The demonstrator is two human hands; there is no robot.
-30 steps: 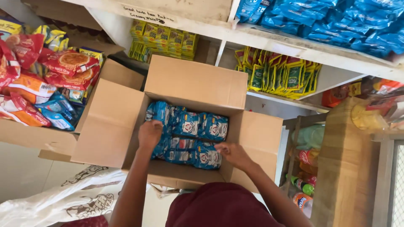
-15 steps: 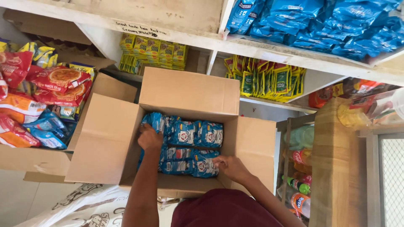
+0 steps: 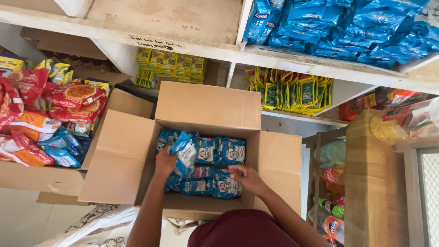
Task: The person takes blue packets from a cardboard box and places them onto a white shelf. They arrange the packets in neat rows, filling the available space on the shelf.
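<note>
The head view is showing the left hand [image 3: 165, 161] now lifting a blue snack packet [image 3: 183, 147] it is clamped on, up from the packets in the open cardboard box [image 3: 208, 107], while the right hand [image 3: 244, 176], fingers loosely curled, is touching another packet there.

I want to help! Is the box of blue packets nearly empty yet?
Not yet. Many blue packets already sit on the top shelf. The left hand grips a packet in the cardboard box; the right hand rests on others. The box looks mostly full.
</note>
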